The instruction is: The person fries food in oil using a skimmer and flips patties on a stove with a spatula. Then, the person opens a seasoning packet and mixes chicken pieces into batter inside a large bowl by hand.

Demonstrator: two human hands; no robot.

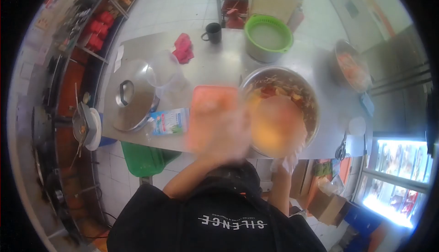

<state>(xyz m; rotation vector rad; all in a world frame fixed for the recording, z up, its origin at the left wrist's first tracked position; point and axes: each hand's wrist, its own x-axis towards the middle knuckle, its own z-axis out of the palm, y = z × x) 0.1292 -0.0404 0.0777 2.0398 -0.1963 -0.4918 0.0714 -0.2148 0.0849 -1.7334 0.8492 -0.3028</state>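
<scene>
Yellow bowl (pixel 274 128) over pot (pixel 316 97), right hand (pixel 291 157) clamped on rim; left hand (pixel 226 135) apart, left of pot, opening cannot be determined

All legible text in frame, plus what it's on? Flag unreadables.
"SILENCE": on the black shirt, upside down in this view, with a line through it.
Smaller line beside it, same shirt: too small to read.
Blue-and-white packet on the table: printing too blurred to read.
Goods in the lit fridge: any labels too blurred.
</scene>
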